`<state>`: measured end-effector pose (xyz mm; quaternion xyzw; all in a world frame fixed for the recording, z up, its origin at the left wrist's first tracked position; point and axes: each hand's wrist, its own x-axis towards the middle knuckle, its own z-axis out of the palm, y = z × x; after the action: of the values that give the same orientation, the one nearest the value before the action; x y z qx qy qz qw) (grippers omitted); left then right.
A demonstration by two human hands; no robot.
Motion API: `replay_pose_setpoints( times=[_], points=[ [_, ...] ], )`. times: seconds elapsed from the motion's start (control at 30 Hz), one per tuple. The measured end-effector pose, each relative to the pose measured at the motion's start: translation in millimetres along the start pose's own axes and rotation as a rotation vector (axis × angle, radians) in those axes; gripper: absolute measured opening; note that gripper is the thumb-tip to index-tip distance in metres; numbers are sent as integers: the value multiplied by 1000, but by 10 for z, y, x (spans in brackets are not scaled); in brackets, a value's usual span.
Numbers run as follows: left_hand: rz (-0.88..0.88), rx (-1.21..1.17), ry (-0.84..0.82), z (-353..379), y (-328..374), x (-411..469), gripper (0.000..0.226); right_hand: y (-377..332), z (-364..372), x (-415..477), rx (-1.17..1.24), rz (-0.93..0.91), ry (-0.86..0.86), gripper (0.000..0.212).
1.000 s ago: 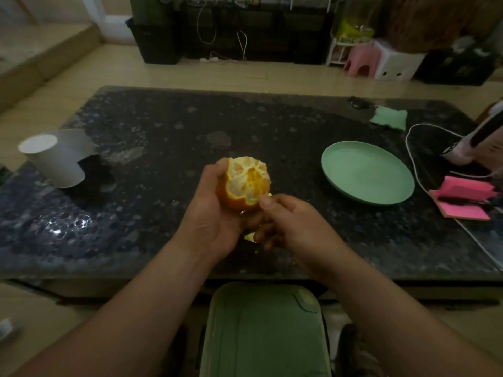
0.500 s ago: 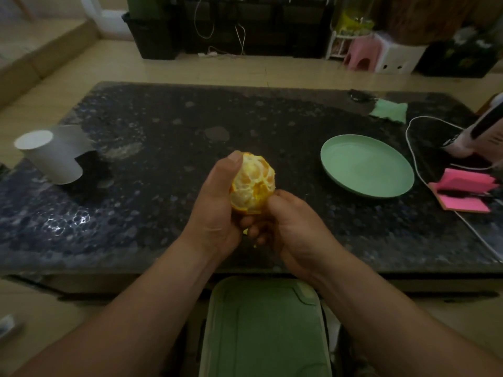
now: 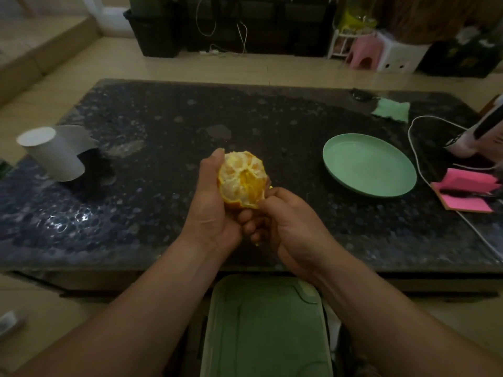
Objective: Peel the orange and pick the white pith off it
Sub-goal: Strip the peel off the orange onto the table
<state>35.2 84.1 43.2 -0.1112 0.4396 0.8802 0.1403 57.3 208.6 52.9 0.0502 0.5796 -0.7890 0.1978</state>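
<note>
head view: orange (image 3: 242, 179) mostly peeled, held above near half of dark stone table (image 3: 163, 148), mid-frame. left hand (image 3: 212, 213) wrapped round its 9 o'clock side, thumb up along top edge. right hand (image 3: 285, 224) fingers curled, thumb pinching orange's rim at 5 o'clock, next to leftover peel (image 3: 234, 204). green plate (image 3: 370, 164) at 3 o'clock, well apart, white cable (image 3: 417, 170) just beside its far rim. paper cup (image 3: 51, 153) at 9 o'clock near table's left edge, wide gap between it and left hand. green tray (image 3: 266, 330) at 6 o'clock below table's near edge
</note>
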Motion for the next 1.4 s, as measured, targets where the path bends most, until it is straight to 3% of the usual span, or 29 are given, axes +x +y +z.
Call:
replay_pose_setpoints(
  times=[0.37, 0.57, 0.67, 0.87, 1.07, 1.2, 1.4],
  points=[
    [1, -86, 19, -7, 26, 14, 74, 22, -39, 29, -150, -31, 33, 15],
    [-27, 204, 116, -79, 161, 47, 57, -228, -275, 22, -657, -102, 94, 13],
    [-50, 219, 131, -88, 173, -13, 57, -202, -276, 13, -829, -174, 99, 12],
    [106, 155, 149, 22, 94, -51, 33, -197, -244, 0, -777, -179, 156, 8],
    [33, 195, 151, 33, 44, -63, 64, -139, -323, -20, -830, -264, 146, 9],
    [-1, 170, 160, 41, 49, -53, 67, -160, -333, -14, -816, -318, 164, 8],
    [-1, 101, 159, 30, 48, -25, 60, -176, -387, 27, -459, -247, 83, 10]
  ],
)
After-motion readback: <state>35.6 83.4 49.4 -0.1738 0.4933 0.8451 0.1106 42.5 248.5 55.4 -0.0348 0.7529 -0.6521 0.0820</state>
